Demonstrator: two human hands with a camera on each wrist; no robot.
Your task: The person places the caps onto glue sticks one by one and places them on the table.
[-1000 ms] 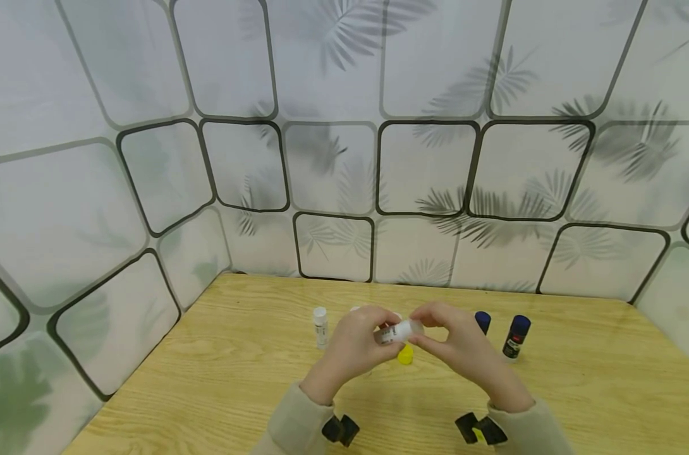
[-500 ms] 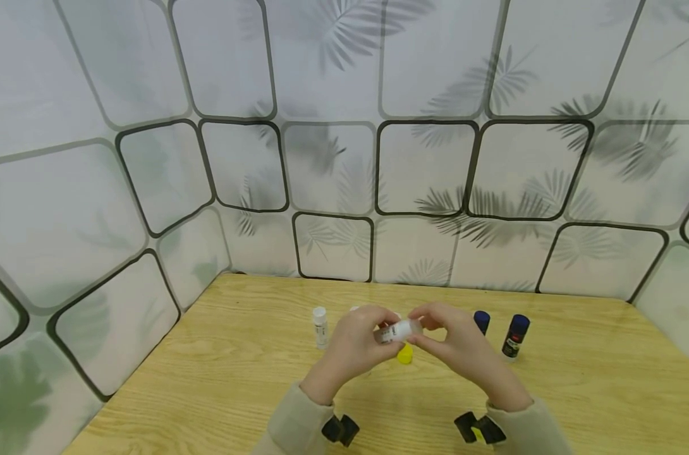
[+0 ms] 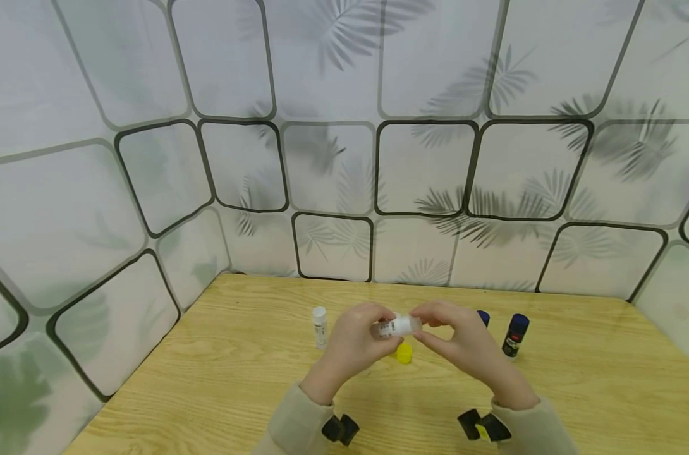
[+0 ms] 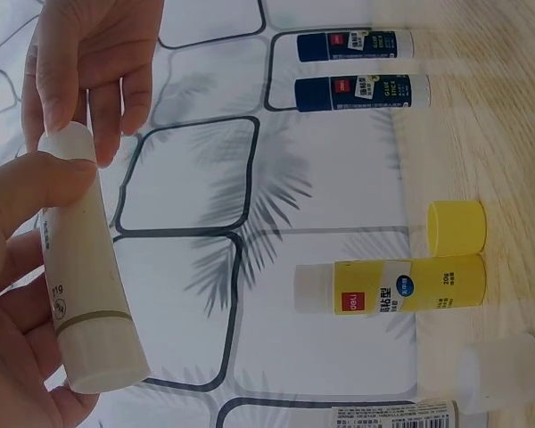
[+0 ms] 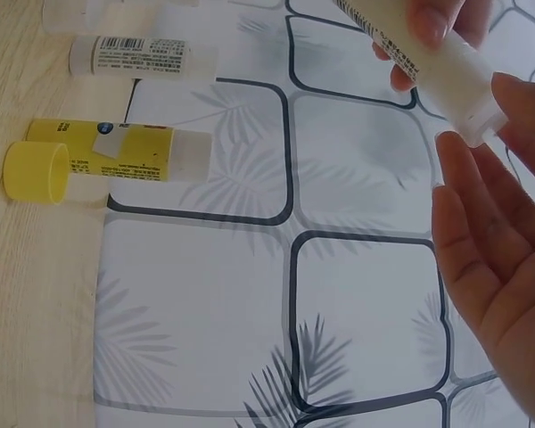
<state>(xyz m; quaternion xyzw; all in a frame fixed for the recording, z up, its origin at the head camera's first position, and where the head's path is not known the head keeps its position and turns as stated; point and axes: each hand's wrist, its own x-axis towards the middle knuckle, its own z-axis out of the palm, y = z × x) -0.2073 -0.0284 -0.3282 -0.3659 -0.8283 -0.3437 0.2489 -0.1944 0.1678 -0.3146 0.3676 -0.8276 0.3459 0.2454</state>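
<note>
My left hand (image 3: pixel 350 344) holds a white glue stick (image 3: pixel 394 327) slightly tilted above the table, fingers wrapped round its printed body. In the left wrist view, the left thumb lies along the glue stick near its white upper end. My right hand (image 3: pixel 466 344) pinches that end between thumb and fingertips; the right wrist view shows them about the tip. Below the hands stands a yellow glue stick (image 4: pixel 410 287) with its pale end bare, and a yellow cap (image 3: pixel 404 354) rests beside it. From the head view, the hands hide most of the yellow glue stick.
Two dark blue glue sticks (image 3: pixel 515 336) stand at the right. A white glue stick (image 3: pixel 320 328) stands upright to the left. Another white glue stick (image 5: pixel 143 57) and a loose white cap (image 4: pixel 499 370) are near the yellow one. A patterned curtain (image 3: pixel 333 170) borders the table (image 3: pixel 219 366).
The right hand has shifted slightly, its thumb and index finger now further apart at the glue stick's end. The glue stick has turned a little more level. The left hand has barely moved.
</note>
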